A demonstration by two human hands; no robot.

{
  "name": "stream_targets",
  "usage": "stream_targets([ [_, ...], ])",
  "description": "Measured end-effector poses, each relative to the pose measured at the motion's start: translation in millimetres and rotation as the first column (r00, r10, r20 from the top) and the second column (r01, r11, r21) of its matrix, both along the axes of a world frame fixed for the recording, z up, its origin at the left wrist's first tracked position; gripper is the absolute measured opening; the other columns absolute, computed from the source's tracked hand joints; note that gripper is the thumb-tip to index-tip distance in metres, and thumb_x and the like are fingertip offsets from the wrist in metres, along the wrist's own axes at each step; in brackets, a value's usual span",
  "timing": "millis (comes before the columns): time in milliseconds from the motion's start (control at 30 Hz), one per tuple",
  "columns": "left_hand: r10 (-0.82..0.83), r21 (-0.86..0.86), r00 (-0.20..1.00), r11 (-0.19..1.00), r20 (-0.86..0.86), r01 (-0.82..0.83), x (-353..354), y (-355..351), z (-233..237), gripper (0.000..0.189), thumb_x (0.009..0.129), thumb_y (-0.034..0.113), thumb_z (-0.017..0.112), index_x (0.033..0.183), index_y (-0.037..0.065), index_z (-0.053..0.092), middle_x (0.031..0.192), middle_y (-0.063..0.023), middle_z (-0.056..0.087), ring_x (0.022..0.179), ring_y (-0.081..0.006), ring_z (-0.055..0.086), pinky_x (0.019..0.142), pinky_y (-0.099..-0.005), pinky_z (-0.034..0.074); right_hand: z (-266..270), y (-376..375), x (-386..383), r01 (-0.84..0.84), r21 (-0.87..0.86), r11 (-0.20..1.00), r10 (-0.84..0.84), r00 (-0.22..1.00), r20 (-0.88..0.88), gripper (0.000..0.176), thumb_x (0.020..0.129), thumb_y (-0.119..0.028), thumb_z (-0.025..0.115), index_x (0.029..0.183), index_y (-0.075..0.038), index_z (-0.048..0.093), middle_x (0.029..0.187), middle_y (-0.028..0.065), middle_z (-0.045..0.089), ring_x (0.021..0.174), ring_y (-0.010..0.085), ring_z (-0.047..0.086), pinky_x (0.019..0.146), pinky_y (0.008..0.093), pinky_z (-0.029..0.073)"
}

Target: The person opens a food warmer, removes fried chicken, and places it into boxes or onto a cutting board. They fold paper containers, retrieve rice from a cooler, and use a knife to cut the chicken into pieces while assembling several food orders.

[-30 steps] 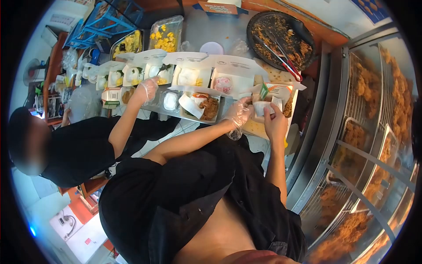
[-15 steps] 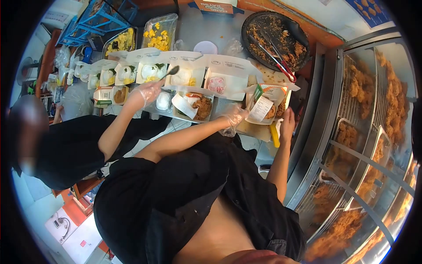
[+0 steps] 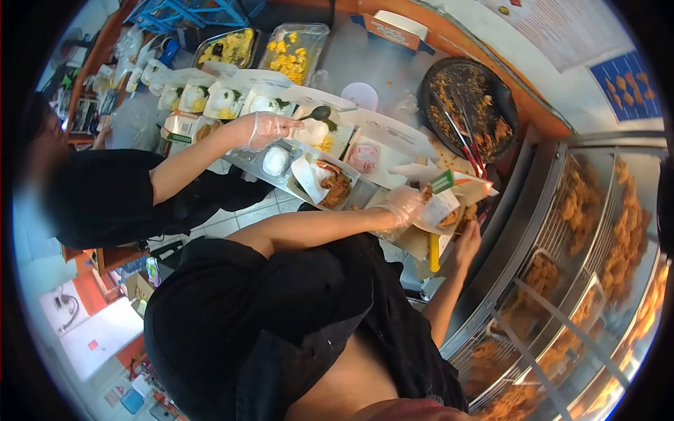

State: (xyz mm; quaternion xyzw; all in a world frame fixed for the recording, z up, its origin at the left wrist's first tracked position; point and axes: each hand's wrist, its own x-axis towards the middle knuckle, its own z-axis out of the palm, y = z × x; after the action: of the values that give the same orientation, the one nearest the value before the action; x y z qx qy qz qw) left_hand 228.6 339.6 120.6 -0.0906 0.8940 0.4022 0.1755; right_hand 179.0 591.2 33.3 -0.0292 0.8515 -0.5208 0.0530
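Note:
My left hand (image 3: 406,208), in a clear plastic glove, is closed on the left side of a small open carton (image 3: 441,208) with a printed label and fried chicken in it. The carton is tilted. My bare right hand (image 3: 466,245) is closed at its lower right edge, fingertips partly hidden. Just left of that hand a yellow handle (image 3: 434,252) sticks out over the counter edge. Left of my left hand stands an open box with fried chicken (image 3: 335,188) and white paper.
A co-worker's gloved hand (image 3: 270,131) holds a dark spoon (image 3: 320,114) over a row of open rice boxes. Behind are a black pan (image 3: 439,77) with red-handled tongs (image 3: 474,158) and a tray of yellow food (image 3: 289,59). A glass-fronted chicken cabinet (image 3: 537,231) stands at the right.
The view has shifted, so the counter appears further right and lower. My left hand has moved further over the carton's side, and the carton is turned more. The co-worker's spoon is further over a rice box.

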Motion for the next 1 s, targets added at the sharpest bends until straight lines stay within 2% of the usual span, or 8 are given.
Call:
stream_targets([
  [33,-0.107,0.026,0.994,0.994,0.029,0.107,0,-3,10,0.060,0.104,0.045,0.024,0.084,0.005,0.064,0.075,-0.0170,0.064,0.064,-0.0328,0.060,0.061,-0.0474,0.045,21,-1,-3,0.037,-0.082,0.996,-0.021,0.982,0.188,0.039,0.104,-0.032,0.043,0.116,0.001,0.059,0.095,0.0058,0.065,0.079,0.0117,0.061,0.070,0.0266,0.049],
  [167,0.063,0.278,0.971,0.961,-0.231,0.004,-15,-5,-20,0.038,0.096,0.032,0.051,0.073,0.002,0.058,0.069,-0.0180,0.060,0.060,-0.0329,0.055,0.056,-0.0458,0.041,78,-20,-28,0.038,-0.177,0.984,-0.008,0.986,0.167,0.037,0.104,-0.033,0.042,0.112,-0.002,0.060,0.089,0.0027,0.065,0.073,0.0085,0.060,0.063,0.0229,0.047],
  [433,-0.026,-0.096,0.896,0.995,-0.442,-0.019,-96,-103,63,0.026,0.080,0.024,0.062,0.067,0.001,0.065,0.071,-0.0207,0.064,0.067,-0.0369,0.065,0.058,-0.0461,0.050,117,-101,-120,-0.050,-0.333,0.942,0.121,0.974,0.194,0.045,0.104,-0.031,0.039,0.137,-0.001,0.045,0.114,0.0103,0.063,0.097,0.0183,0.065,0.079,0.0302,0.053],
  [467,-0.017,-0.088,0.878,0.996,-0.479,-0.029,-99,-132,81,0.024,0.077,0.024,0.064,0.069,0.002,0.067,0.074,-0.0209,0.065,0.070,-0.0365,0.066,0.062,-0.0452,0.052,117,-131,-129,-0.072,-0.338,0.938,0.127,0.982,0.143,0.037,0.103,-0.030,0.041,0.126,-0.004,0.054,0.088,0.0047,0.064,0.067,0.0106,0.061,0.058,0.0248,0.048],
  [767,-0.429,-0.719,0.903,0.625,0.008,0.304,-208,-360,-91,0.041,0.083,0.047,0.062,0.091,0.009,0.072,0.089,-0.0146,0.071,0.081,-0.0291,0.068,0.070,-0.0427,0.054,4,-337,-194,-0.273,-0.374,0.886,0.421,0.811,0.406,0.033,0.101,-0.029,0.048,0.121,-0.003,0.044,0.102,0.0128,0.063,0.082,0.0211,0.064,0.074,0.0346,0.054],
  [867,-0.196,-0.621,0.978,0.758,0.074,0.199,-195,-383,-95,0.033,0.078,0.034,0.068,0.094,0.006,0.070,0.101,-0.0175,0.069,0.096,-0.0317,0.066,0.080,-0.0455,0.053,-24,-374,-208,-0.432,-0.187,0.882,0.459,0.700,0.547,0.064,0.097,-0.034,0.055,0.144,-0.002,0.028,0.117,0.0151,0.061,0.095,0.0228,0.062,0.079,0.0364,0.054],
  [933,0.080,-0.481,0.995,0.871,-0.054,-0.096,-190,-391,-109,0.040,0.075,0.026,0.072,0.105,0.000,0.065,0.114,-0.0220,0.065,0.106,-0.0341,0.064,0.088,-0.0464,0.050,-34,-378,-229,-0.702,0.059,0.710,0.574,0.625,0.529,0.069,0.095,-0.040,0.056,0.146,-0.001,0.031,0.128,0.0170,0.056,0.107,0.0271,0.059,0.086,0.0401,0.052],
  [1000,-0.196,-0.493,0.977,0.860,-0.085,0.130,-188,-400,-101,0.057,0.072,0.033,0.076,0.121,0.008,0.061,0.120,-0.0173,0.063,0.109,-0.0324,0.062,0.093,-0.0452,0.048,-1,-375,-239,-0.834,0.528,0.158,0.875,0.366,0.317,0.044,0.097,-0.035,0.046,0.121,-0.002,0.062,0.138,0.0232,0.049,0.118,0.0364,0.053,0.095,0.0425,0.049],
])
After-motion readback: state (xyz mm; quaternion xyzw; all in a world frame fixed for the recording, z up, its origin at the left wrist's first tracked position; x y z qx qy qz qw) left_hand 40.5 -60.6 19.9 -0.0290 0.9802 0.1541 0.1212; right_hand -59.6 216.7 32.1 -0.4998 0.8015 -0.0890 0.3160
